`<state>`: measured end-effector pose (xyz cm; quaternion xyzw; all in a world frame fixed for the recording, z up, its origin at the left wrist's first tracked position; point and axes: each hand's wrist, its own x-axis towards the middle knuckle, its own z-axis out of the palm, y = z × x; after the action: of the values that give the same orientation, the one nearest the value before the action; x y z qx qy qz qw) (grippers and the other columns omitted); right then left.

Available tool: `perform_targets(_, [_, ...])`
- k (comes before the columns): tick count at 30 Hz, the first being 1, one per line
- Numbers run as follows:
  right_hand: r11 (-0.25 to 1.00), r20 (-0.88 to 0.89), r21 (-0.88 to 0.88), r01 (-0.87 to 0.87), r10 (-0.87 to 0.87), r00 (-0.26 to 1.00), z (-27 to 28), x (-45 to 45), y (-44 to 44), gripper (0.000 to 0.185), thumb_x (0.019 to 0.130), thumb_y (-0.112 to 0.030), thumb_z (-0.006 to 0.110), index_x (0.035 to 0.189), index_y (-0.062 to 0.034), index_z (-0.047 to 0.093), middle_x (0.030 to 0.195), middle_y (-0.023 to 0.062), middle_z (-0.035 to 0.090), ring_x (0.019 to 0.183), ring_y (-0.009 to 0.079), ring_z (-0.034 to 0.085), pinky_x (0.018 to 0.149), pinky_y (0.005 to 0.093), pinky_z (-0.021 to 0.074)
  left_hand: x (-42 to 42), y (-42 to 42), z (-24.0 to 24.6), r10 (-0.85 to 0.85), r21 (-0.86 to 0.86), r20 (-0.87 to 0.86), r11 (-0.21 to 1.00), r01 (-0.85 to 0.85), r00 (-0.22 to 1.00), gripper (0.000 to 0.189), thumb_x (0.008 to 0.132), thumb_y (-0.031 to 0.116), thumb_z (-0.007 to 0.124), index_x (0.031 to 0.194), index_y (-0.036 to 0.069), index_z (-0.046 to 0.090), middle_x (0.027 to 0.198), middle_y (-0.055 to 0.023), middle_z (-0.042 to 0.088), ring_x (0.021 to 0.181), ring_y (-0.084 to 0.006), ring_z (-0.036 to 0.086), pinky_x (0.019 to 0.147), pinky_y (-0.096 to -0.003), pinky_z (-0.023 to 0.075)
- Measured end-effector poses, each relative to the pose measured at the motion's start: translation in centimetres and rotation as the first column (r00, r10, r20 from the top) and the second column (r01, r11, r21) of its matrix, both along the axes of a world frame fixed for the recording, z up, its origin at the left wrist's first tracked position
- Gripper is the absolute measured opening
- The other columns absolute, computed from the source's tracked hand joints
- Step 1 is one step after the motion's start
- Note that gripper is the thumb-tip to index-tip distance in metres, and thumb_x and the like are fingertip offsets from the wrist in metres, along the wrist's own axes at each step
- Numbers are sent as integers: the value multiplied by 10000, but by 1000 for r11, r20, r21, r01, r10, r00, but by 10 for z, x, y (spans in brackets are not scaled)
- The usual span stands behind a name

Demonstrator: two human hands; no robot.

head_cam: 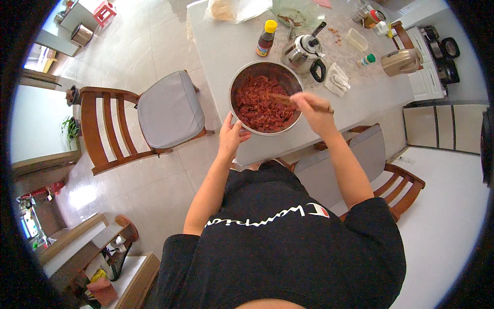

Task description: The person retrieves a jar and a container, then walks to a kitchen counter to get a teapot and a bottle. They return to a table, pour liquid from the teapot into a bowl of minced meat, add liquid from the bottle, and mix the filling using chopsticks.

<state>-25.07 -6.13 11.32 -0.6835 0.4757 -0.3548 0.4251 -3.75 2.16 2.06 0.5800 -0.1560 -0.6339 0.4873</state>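
Note:
A round stainless-steel bowl (298, 79) stands near the corner of the table, partly filled with dark red minced or chopped food (258, 102), perhaps meat. My left hand (230, 136) holds the bowl's near left rim with its fingers. In my right hand (315, 116) is a slim wooden stirring utensil (279, 96), its far end in the red mixture. Motion blur hides whether this is a spatula or chopsticks. Just beyond the bowl are a sauce bottle with a yellow cap (266, 38) and a steel pot with black handles (303, 52).
Right of the pot lies a crumpled white cloth (337, 80). Farther off are a green-capped shaker (366, 60), a metallic jug (399, 61), a clear plastic tray (357, 39) and a glass bowl (308, 15). Wooden chairs with grey seats stand left (170, 112) and right (364, 150) of the table.

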Motion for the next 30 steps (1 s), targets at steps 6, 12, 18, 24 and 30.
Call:
perform_targets(6, [902, -105, -418, -110, 72, 992, -49, 29, -17, 148, 826, -131, 595, 816, 16, 607, 665, 77, 587, 625, 106, 552, 576, 247, 439, -3, -4, 0, -33, -32, -5, 999, 33, 999, 552, 908, 135, 429, 1400, 98, 183, 992, -121, 539, 729, -171, 594, 628, -273, 533])
perform_targets(12, [974, -165, -112, 196, -213, 963, -2, -14, -28, 169, 844, -170, 566, 762, -25, 597, 683, 59, 611, 603, 161, 598, 542, 295, 454, 2, 2, -7, -24, -44, 15, 999, 25, 1000, 558, 906, 113, 424, 1400, 74, 166, 978, -124, 555, 734, -171, 599, 632, -278, 534])
perform_targets(18, [951, -275, -152, 269, -302, 913, -1, -1, -108, 307, 845, -273, 569, 698, -4, 582, 524, 28, 517, 463, 100, 521, 465, 238, 409, 2, -1, -4, -41, -61, -13, 997, 40, 999, 565, 903, 105, 431, 1400, 74, 163, 952, -114, 563, 725, -164, 604, 618, -267, 535])
perform_targets(24, [896, -546, -443, 39, -305, 780, -11, 85, -159, 411, 813, -382, 537, 735, 8, 640, 687, 193, 617, 685, 364, 611, 644, 440, 477, 3, 0, -12, -42, -80, -22, 996, 40, 999, 572, 900, 125, 454, 1398, 78, 176, 953, -114, 565, 727, -168, 606, 621, -276, 534])
perform_targets(30, [871, -565, -442, -217, -82, 821, -15, 173, -110, 338, 837, -358, 534, 743, -48, 630, 635, 167, 598, 616, 342, 604, 539, 437, 468, 4, 1, -10, -64, -82, -7, 995, 63, 998, 572, 902, 145, 466, 1395, 70, 186, 951, -112, 568, 735, -180, 608, 634, -285, 532])
